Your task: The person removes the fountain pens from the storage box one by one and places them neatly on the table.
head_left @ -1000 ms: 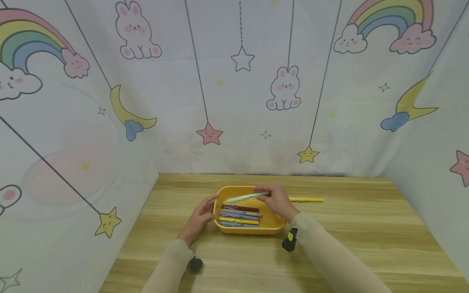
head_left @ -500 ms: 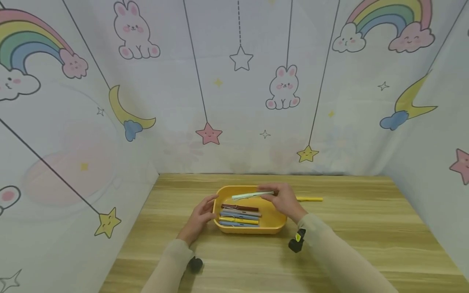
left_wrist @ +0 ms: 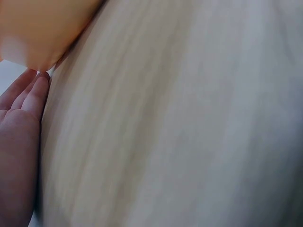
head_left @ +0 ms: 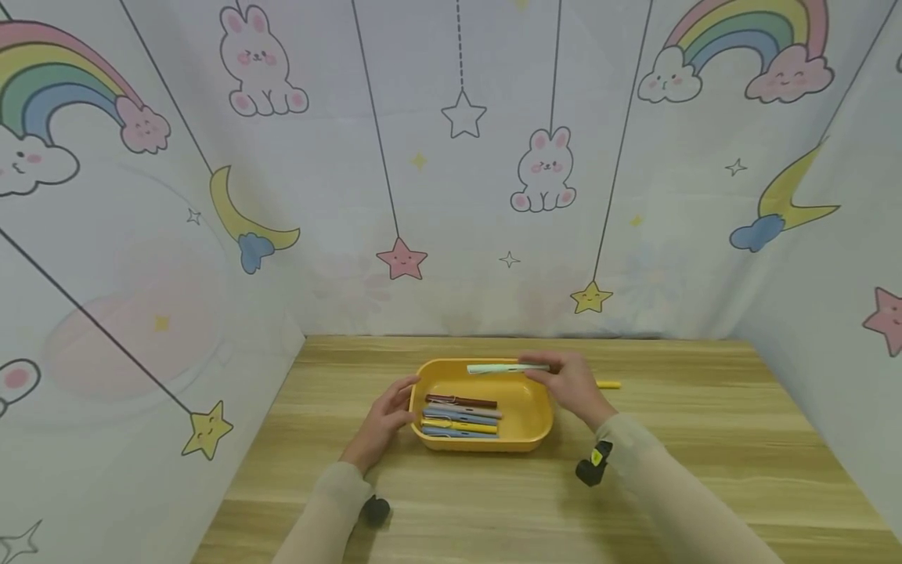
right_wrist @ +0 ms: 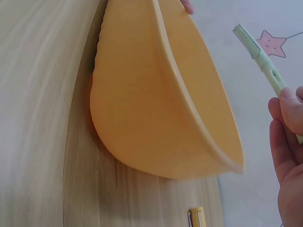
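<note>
A pale mint-green pen (right_wrist: pixel 260 56) with a clip is pinched between the thumb and fingers of my right hand (head_left: pixel 572 385), above the far right part of the yellow plastic basket (head_left: pixel 524 444). My left hand (head_left: pixel 380 423) rests against the basket's left end, thumb and fingers spread along it. The left wrist view shows extended fingers (left_wrist: pixel 35 97) at the basket's wall. Inside the basket, on its left side, several pens lie side by side: a dark red pen (head_left: pixel 461 401), a yellow pen (head_left: pixel 461 425), blue ones and a greyish one.
Right of the basket, a yellow pen (head_left: pixel 609 385) lies on the wood-grain table (head_left: pixel 493 501), partly hidden behind my right hand. White cloth with printed rabbits, stars and rainbows (head_left: pixel 479 204) encloses the table at the back and sides.
My right hand has moved right with the mint-green pen, which has turned closer to level, and now covers more of the yellow pen on the table. The left hand and basket stay put.
</note>
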`<state>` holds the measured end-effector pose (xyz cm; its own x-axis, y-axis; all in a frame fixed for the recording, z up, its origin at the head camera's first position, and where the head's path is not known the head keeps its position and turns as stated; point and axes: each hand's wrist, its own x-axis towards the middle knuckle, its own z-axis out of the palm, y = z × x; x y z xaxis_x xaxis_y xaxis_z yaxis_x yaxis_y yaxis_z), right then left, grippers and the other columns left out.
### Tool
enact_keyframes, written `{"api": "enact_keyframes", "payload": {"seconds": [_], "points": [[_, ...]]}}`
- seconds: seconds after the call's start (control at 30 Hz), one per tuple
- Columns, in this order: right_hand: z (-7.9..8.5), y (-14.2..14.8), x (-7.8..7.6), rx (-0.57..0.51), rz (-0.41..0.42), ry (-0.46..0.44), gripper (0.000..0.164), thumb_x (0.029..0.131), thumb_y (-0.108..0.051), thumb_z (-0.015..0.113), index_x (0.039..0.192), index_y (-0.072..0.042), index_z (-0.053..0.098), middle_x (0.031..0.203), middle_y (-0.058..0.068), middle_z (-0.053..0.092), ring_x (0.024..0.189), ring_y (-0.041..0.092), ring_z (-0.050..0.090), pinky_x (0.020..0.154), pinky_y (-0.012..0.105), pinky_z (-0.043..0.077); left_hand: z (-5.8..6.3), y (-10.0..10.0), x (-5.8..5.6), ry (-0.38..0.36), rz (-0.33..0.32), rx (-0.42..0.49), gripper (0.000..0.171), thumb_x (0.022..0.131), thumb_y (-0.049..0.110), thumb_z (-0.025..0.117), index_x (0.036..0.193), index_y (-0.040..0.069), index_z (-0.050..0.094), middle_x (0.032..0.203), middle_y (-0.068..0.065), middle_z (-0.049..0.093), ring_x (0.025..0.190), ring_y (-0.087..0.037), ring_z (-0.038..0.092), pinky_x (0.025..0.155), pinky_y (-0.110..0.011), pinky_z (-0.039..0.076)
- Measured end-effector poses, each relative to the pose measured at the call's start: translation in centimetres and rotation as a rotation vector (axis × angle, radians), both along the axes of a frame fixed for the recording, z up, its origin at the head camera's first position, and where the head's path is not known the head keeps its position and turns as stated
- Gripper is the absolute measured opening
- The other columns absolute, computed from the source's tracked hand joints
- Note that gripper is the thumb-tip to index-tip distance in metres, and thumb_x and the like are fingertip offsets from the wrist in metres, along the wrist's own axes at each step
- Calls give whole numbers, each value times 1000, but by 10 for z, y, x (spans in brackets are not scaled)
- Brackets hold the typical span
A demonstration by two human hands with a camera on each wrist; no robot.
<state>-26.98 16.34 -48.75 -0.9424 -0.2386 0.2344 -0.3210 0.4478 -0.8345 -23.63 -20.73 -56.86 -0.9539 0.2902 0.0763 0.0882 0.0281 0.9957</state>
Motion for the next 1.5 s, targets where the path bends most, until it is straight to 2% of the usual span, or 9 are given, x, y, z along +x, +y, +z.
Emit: {"api": "enact_keyframes", "payload": {"seconds": [0.13, 0.2, 0.3, 0.43, 0.53, 0.9, 1.17, 1.33, 1.5], "points": [[1, 10, 0, -12, -5, -10, 28, 95, -15, 78, 123, -13, 79, 122, 4, 77, 100, 16, 72, 76, 26, 58, 0, 0, -1, -11, 13, -10, 64, 98, 1, 59, 159, 14, 43, 165, -19, 39, 152, -38, 38, 120, -49, 35], [0, 15, 0, -20, -7, -10, 29, 95, -14, 77, 124, -11, 79, 123, 5, 77, 97, 14, 72, 77, 30, 60, 0, 0, -1, -10, 13, -10, 64, 98, 1, 59, 159, 14, 43, 165, -19, 39, 152, -38, 38, 120, -50, 34], [-1, 24, 1, -35, 0, 2, 30, 96, -13, 77, 126, -8, 77, 123, 8, 77, 93, 12, 73, 77, 36, 62, -1, -1, -1, -6, 9, -3, 64, 98, 1, 59, 159, 14, 43, 165, -19, 39, 152, -38, 38, 119, -45, 37], [-3, 37, 1, -66, -4, 1, 32, 97, -14, 76, 127, -7, 76, 123, 11, 77, 91, 9, 73, 74, 31, 61, -3, -1, -2, -4, 3, 4, 64, 98, 2, 60, 159, 14, 43, 165, -20, 40, 152, -38, 39, 115, -37, 40], [-4, 49, 0, -70, -28, -5, 32, 97, -16, 76, 128, -7, 76, 124, 12, 76, 82, 10, 68, 66, 24, 56, -4, -1, -3, -1, -4, 8, 64, 99, 3, 61, 159, 14, 43, 165, -20, 39, 152, -39, 38, 115, -36, 41], [-7, 81, 3, -80, -97, 22, 31, 97, -16, 76, 127, -10, 77, 123, 14, 76, 67, 11, 54, 54, 25, 44, -3, 0, -1, 9, -6, 25, 65, 98, -1, 59, 159, 9, 42, 164, -23, 40, 151, -41, 38, 106, -21, 44], [-13, 97, 6, -87, -141, 38, 36, 97, -16, 77, 131, -6, 74, 125, 16, 75, 89, 4, 69, 67, 27, 56, -4, 0, -2, 18, 5, 5, 63, 98, 0, 59, 158, 11, 43, 163, -22, 41, 151, -40, 39, 107, -22, 43], [-20, 109, 8, -82, -172, 21, 40, 98, -22, 76, 132, -4, 72, 130, 19, 72, 91, 0, 67, 70, 26, 56, -4, 0, -3, 26, 3, 7, 64, 98, -1, 59, 159, 10, 43, 163, -23, 41, 151, -40, 39, 107, -21, 43], [-33, 121, 10, -48, -196, 10, 39, 99, -25, 75, 133, -6, 73, 134, 17, 71, 101, -8, 63, 76, 21, 55, -5, -1, -3, 21, -4, 19, 64, 98, -2, 59, 159, 10, 43, 163, -23, 41, 151, -40, 39, 106, -20, 44]]}}
